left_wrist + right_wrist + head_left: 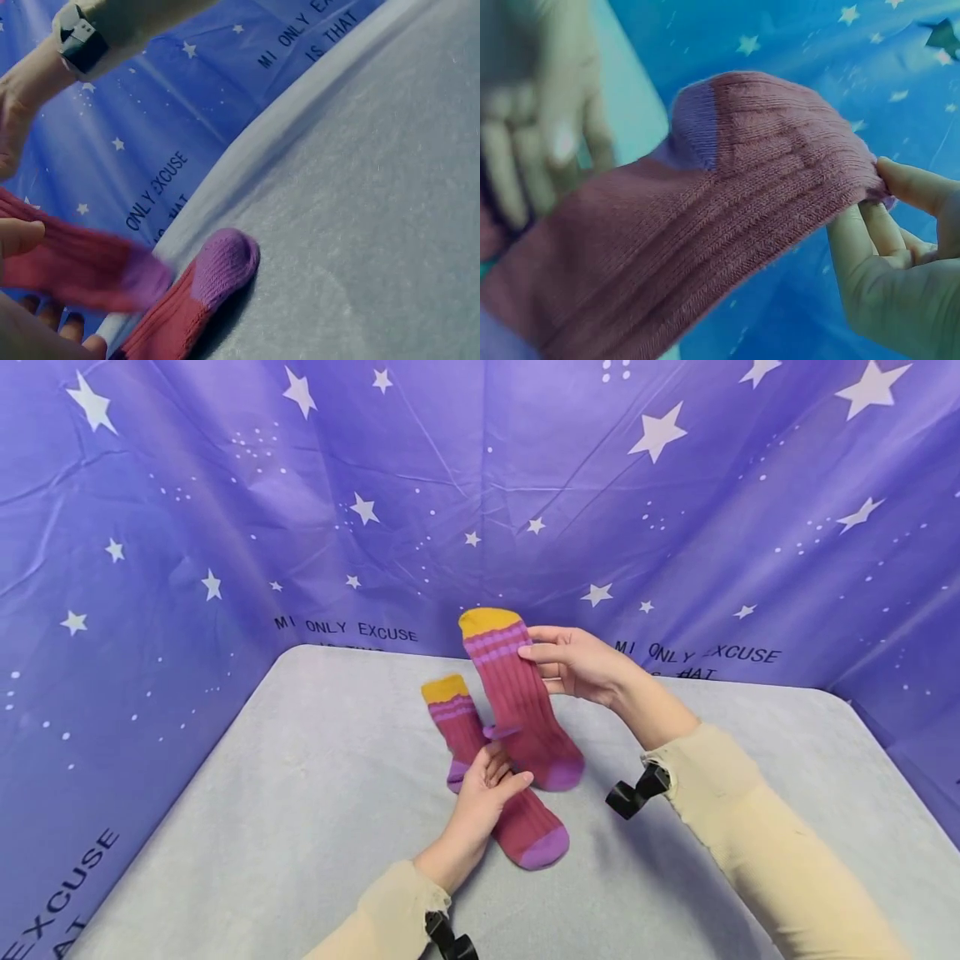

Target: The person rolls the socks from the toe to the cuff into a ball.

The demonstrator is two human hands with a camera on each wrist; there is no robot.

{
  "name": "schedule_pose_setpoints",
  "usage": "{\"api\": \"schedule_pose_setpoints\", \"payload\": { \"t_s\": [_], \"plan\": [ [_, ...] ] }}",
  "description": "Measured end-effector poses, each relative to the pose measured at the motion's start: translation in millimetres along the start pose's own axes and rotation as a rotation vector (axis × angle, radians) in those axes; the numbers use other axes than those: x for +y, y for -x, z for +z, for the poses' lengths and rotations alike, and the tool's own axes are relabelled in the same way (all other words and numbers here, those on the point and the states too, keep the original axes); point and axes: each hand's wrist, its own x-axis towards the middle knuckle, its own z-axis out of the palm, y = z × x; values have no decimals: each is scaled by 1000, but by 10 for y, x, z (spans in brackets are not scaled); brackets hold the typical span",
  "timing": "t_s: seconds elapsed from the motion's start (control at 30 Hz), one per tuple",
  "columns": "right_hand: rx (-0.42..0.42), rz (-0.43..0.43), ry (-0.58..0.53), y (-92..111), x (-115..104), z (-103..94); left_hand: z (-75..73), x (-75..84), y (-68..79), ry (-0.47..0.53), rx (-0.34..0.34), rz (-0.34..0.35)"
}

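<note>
My right hand pinches a maroon ribbed sock by its side, just below the yellow cuff. This sock hangs over the grey table, its purple heel to the left and its purple toe at the bottom. Under it, a matching sock lies flat, toe toward me. My left hand is over the middle of the lying sock, near the raised sock's heel, with thumb and fingers parted. Between them, the left wrist view shows the raised sock passing. The right wrist view has the raised sock stretching down from my right fingertips.
A pale grey cloth covers the table. Behind it and at both sides hangs a purple curtain with white stars and black lettering. Black straps with small devices sit at both wrists, over cream sleeves.
</note>
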Motion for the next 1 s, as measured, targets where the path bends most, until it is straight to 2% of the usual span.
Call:
{"api": "schedule_pose_setpoints", "payload": {
  "t_s": [0.13, 0.3, 0.43, 0.73, 1.0],
  "plan": [
    [-20, -41, -44, 20, -127, 115, 45, -13, 21, -2, -36, -14],
    [-38, -56, -91, 5, -218, 247, 68, -36, 87, -27, -16, -31],
    [-49, -61, -117, -34, -225, 323, 44, -49, 169, 5, -20, -66],
    [-27, 4, -82, -251, 13, 372, -100, -68, 510, 158, -140, -216],
    [-5, 82, -88, -456, 314, 369, -282, -81, 771, 257, -176, -299]
  ]
}}
